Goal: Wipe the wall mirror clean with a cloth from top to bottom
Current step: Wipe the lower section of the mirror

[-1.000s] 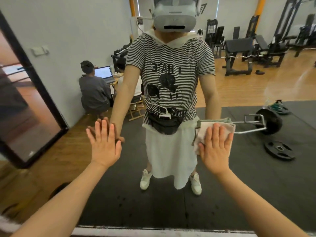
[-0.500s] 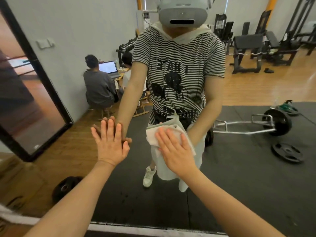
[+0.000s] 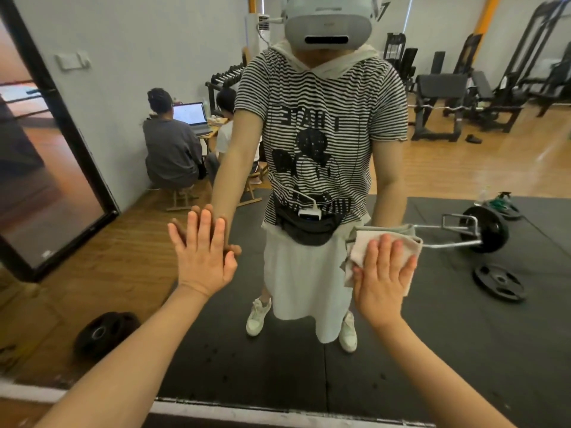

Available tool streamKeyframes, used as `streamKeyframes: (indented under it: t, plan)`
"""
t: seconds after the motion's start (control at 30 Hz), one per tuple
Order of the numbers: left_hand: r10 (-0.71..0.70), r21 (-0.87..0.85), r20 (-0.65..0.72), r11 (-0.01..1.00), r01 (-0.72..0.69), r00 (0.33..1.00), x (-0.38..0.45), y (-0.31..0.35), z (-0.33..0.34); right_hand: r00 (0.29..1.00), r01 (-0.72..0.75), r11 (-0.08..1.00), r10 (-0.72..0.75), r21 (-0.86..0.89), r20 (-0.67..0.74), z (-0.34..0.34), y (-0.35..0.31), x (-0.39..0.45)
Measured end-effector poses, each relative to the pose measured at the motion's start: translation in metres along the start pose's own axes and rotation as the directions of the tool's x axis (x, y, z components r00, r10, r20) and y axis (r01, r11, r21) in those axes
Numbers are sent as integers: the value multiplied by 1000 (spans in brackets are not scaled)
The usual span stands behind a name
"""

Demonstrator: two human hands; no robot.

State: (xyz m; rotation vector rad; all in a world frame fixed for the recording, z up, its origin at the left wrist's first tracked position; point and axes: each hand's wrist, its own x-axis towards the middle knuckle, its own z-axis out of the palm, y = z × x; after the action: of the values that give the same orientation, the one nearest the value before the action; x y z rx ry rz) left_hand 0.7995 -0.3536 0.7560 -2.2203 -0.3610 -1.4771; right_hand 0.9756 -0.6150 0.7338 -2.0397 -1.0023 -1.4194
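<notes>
The right hand point(image 3: 383, 273) covers the middle of the cloth point(image 3: 361, 251), so the contact patch on the mirror point(image 3: 432, 335) is hidden. Mirror top and sides run past the frame edges. The left hand point(image 3: 202, 257) hides its own palm. Both forearms are cut off at the bottom edge. The laptop point(image 3: 189, 114) screen is too small to read.

A barbell point(image 3: 482, 229) lies on a black floor mat point(image 3: 463, 350), with a loose weight plate point(image 3: 499, 283) near it and another plate point(image 3: 102, 333) on the wooden floor point(image 3: 117, 273). Two seated people face an open laptop point(image 3: 190, 116). Weight benches point(image 3: 441, 103) stand further back, by the wall.
</notes>
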Motion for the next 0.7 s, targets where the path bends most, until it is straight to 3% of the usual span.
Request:
streamKeyframes:
  t: [0.1, 0.27, 0.4, 0.7]
  plan:
    - [-9, -15, -3, 1000, 9, 1000, -1, 1, 2, 991, -133, 990, 134, 42, -14, 11, -27, 2]
    - [-8, -28, 8, 1000, 8, 1000, -1, 0, 3, 996, 72, 994, -75, 79, 38, 28, -95, 10]
    - [-7, -35, 34, 999, 9, 999, -3, -1, 2, 999, -9, 996, 5, 84, 45, 29, -118, 12]
    - [-17, -140, 75, 990, 27, 997, 2, -1, -9, 984, 5, 1000, 0, -29, 176, 11, -116, 11]
